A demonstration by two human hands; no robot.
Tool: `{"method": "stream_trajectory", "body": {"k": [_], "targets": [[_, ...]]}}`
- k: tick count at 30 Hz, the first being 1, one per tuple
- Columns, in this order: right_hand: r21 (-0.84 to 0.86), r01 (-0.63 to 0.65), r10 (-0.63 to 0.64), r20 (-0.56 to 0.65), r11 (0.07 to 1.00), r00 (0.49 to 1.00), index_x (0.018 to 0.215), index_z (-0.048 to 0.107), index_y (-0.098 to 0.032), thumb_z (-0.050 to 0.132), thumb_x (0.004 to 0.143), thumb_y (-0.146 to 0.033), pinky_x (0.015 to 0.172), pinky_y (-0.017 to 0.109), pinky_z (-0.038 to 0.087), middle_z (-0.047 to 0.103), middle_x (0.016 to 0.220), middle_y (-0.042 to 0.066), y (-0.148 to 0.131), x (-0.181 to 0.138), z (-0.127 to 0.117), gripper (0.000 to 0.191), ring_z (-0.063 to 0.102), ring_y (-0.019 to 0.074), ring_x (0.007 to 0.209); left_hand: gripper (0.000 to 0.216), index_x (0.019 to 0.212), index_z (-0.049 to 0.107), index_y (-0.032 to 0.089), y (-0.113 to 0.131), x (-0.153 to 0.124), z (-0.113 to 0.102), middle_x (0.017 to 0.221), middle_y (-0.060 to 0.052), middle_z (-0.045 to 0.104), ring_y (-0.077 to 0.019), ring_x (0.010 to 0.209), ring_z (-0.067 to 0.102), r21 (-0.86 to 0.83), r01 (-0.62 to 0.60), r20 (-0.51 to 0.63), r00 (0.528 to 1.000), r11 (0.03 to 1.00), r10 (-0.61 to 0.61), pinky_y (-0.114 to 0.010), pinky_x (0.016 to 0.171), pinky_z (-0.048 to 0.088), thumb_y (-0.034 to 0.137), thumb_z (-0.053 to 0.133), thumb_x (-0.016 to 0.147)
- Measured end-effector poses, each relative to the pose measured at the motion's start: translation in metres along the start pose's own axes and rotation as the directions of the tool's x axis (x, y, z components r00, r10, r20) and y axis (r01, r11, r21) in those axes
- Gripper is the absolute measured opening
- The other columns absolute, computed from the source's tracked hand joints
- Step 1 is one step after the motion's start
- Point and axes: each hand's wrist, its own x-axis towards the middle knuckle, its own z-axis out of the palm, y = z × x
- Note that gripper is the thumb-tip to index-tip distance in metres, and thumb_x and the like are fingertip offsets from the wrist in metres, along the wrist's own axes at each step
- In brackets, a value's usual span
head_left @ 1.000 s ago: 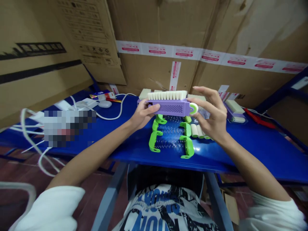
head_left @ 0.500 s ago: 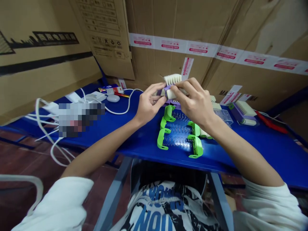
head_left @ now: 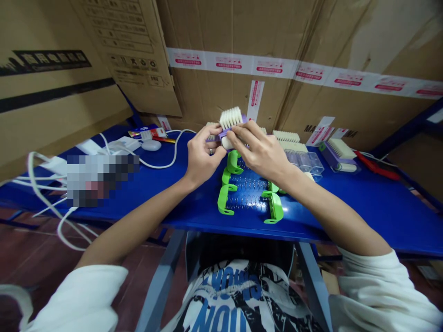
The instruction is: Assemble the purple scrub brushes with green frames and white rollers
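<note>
A purple brush with white bristles (head_left: 231, 118) is held up endwise above the blue table (head_left: 166, 189), between both my hands. My left hand (head_left: 200, 156) grips its near left side with fingers curled. My right hand (head_left: 258, 150) pinches a small white roller (head_left: 226, 143) against the brush's near end. Below the hands, green brackets with metal springs (head_left: 246, 196) lie in rows on the table.
More brushes (head_left: 337, 152) and clear plastic cases (head_left: 304, 160) lie at the back right, with a red tool (head_left: 375, 168) beyond. White cables (head_left: 51, 184), a white mouse (head_left: 151, 145) and papers sit at left. Cardboard boxes (head_left: 242, 55) wall the back.
The brush has been turned from lying sideways across my view to pointing away. My right hand came in from the brush's right end to its near end and pressed the roller there.
</note>
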Motion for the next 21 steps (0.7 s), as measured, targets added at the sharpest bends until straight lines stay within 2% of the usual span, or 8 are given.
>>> {"method": "stream_trajectory", "body": {"k": [3, 6, 8, 11, 14, 17, 19, 21], "targets": [[0.060, -0.025, 0.023, 0.027, 0.998, 0.999, 0.151, 0.076, -0.011, 0.023, 0.124, -0.011, 0.096, 0.060, 0.075, 0.080, 0.144, 0.025, -0.004, -0.001, 0.006, 0.059, 0.072, 0.0402, 0.144, 0.026, 0.110, 0.079, 0.022, -0.006, 0.004, -0.003, 0.137, -0.011, 0.083, -0.0321, 0.122, 0.083, 0.000, 0.008, -0.019, 1.000, 1.000, -0.008, -0.041, 0.101, 0.072, 0.034, 0.088, 0.090], [0.125, -0.043, 0.043, 0.003, 0.991, 0.999, 0.154, 0.075, -0.016, 0.028, 0.125, -0.014, 0.101, 0.059, 0.075, 0.080, 0.148, 0.022, -0.001, -0.002, 0.008, 0.055, 0.070, 0.0381, 0.146, 0.021, 0.104, 0.082, 0.022, -0.013, 0.011, -0.008, 0.134, -0.011, 0.084, -0.0351, 0.129, 0.082, -0.032, -0.014, -0.035, 0.999, 0.999, 0.012, -0.048, 0.108, 0.073, 0.033, 0.089, 0.087], [0.169, -0.051, 0.059, -0.040, 0.984, 0.997, 0.158, 0.072, -0.018, 0.031, 0.126, -0.017, 0.110, 0.058, 0.073, 0.078, 0.156, 0.019, 0.004, -0.002, 0.006, 0.052, 0.067, 0.0361, 0.154, 0.033, 0.111, 0.084, 0.024, -0.015, 0.016, -0.010, 0.146, -0.012, 0.082, -0.0382, 0.139, 0.080, -0.095, -0.030, 0.000, 1.000, 0.995, 0.030, -0.051, 0.113, 0.073, 0.041, 0.095, 0.085], [0.254, -0.045, 0.068, -0.085, 0.966, 0.994, 0.160, 0.070, -0.020, 0.037, 0.128, -0.024, 0.127, 0.061, 0.065, 0.075, 0.165, 0.014, 0.010, 0.001, -0.004, 0.047, 0.062, 0.0343, 0.163, 0.072, 0.131, 0.079, 0.029, -0.016, 0.020, -0.010, 0.173, -0.012, 0.066, -0.0432, 0.156, 0.071, -0.164, -0.032, 0.062, 0.997, 0.986, 0.043, -0.052, 0.119, 0.071, 0.060, 0.110, 0.074], [0.383, -0.097, 0.127, -0.055, 0.919, 0.990, 0.162, 0.068, -0.022, 0.047, 0.128, -0.040, 0.128, 0.054, 0.064, 0.078, 0.158, 0.010, 0.007, 0.005, -0.018, 0.044, 0.071, 0.0311, 0.152, 0.088, 0.131, 0.072, 0.031, -0.016, 0.021, -0.008, 0.179, -0.012, 0.061, -0.0442, 0.164, 0.065, -0.195, -0.028, 0.059, 0.997, 0.980, 0.040, -0.052, 0.124, 0.068, 0.072, 0.116, 0.068], [0.571, -0.232, 0.320, -0.057, 0.787, 0.946, 0.174, 0.056, -0.031, 0.048, 0.126, -0.054, 0.111, 0.043, 0.072, 0.080, 0.152, 0.007, 0.005, 0.007, -0.035, 0.054, 0.081, 0.0270, 0.135, 0.077, 0.122, 0.068, 0.029, -0.019, 0.020, -0.007, 0.169, -0.011, 0.069, -0.0395, 0.165, 0.065, -0.208, -0.006, 0.021, 1.000, 0.978, 0.010, -0.052, 0.132, 0.064, 0.077, 0.109, 0.079], [0.712, -0.312, 0.492, -0.054, 0.629, 0.869, 0.176, 0.050, -0.035, 0.047, 0.126, -0.060, 0.102, 0.042, 0.074, 0.079, 0.153, 0.008, 0.014, 0.003, -0.048, 0.056, 0.084, 0.0257, 0.126, 0.071, 0.116, 0.065, 0.028, -0.023, 0.020, -0.007, 0.162, -0.011, 0.073, -0.0363, 0.164, 0.065, -0.203, 0.007, -0.019, 1.000, 0.979, -0.011, -0.051, 0.135, 0.062, 0.076, 0.106, 0.084], [0.820, -0.347, 0.596, 0.009, 0.455, 0.803, 0.171, 0.049, -0.032, 0.066, 0.118, -0.061, 0.099, 0.043, 0.075, 0.077, 0.153, 0.013, 0.031, -0.012, -0.062, 0.062, 0.086, 0.0252, 0.115, 0.066, 0.114, 0.065, 0.027, -0.027, 0.021, -0.009, 0.159, -0.010, 0.075, -0.0341, 0.163, 0.067, -0.210, 0.026, -0.049, 0.998, 0.977, -0.037, -0.049, 0.135, 0.062, 0.071, 0.106, 0.086]]}}
